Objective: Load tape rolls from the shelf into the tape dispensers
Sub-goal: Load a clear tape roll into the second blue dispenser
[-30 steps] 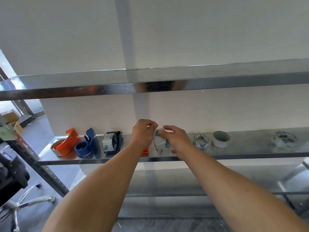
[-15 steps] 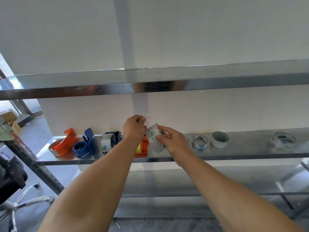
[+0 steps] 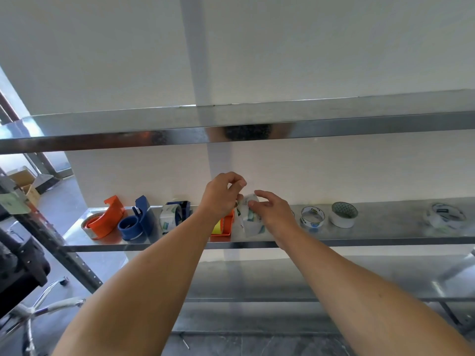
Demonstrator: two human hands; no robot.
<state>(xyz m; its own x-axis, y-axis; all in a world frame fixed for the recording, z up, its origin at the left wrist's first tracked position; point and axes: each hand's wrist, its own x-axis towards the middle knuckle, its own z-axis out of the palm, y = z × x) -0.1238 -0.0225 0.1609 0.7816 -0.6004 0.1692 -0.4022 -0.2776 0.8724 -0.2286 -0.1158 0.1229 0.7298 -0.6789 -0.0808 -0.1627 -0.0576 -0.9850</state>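
Note:
My right hand [image 3: 275, 214] holds a clear tape roll [image 3: 249, 219] with green print, upright above the metal shelf [image 3: 385, 238]. My left hand [image 3: 221, 197] pinches something thin at the roll's top edge, fingers closed; it looks like the tape's loose end. Behind my left wrist stands an orange dispenser [image 3: 226, 226] with a yellow roll inside. Further left are a dark blue dispenser [image 3: 180, 209] holding a clear roll, a blue dispenser [image 3: 136, 220] and an orange dispenser [image 3: 105, 219].
On the shelf to the right lie a blue-printed clear roll [image 3: 312, 217], a white roll [image 3: 343, 214] and a clear roll [image 3: 446, 217]. An upper shelf [image 3: 231, 122] runs overhead. An office chair [image 3: 23, 278] and cardboard boxes [image 3: 24, 183] stand at left.
Both hands have lifted slightly from the shelf with the clear roll. My left hand has moved up and now pinches at the roll's top edge.

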